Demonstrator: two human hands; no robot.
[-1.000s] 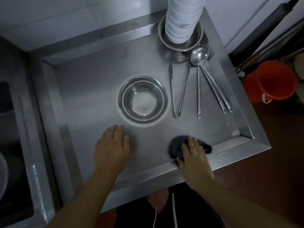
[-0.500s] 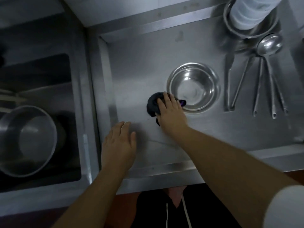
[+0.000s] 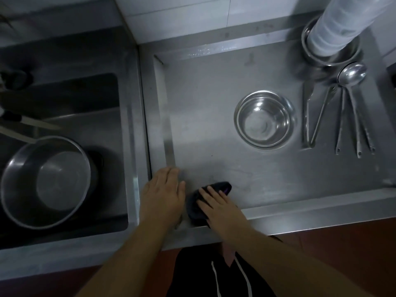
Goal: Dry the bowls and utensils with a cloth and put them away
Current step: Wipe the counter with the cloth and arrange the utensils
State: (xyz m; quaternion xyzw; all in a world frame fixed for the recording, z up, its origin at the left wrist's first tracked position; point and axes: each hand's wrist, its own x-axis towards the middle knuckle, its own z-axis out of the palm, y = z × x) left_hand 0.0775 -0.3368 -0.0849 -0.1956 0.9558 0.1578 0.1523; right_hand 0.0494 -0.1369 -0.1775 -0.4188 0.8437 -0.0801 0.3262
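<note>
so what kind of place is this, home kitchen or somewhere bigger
Probably a commercial or canteen kitchen's washing-up area. A stainless steel worktop with a raised rim adjoins a deep steel sink holding a large pot. A tall stack of white bowls and several long-handled ladles suggest catering quantities.

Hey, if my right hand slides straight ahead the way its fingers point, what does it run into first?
Past the cloth under the right hand, the fingers point up-left over bare counter. The way looks free until the back rim; the bowl lies off to the right.
</note>
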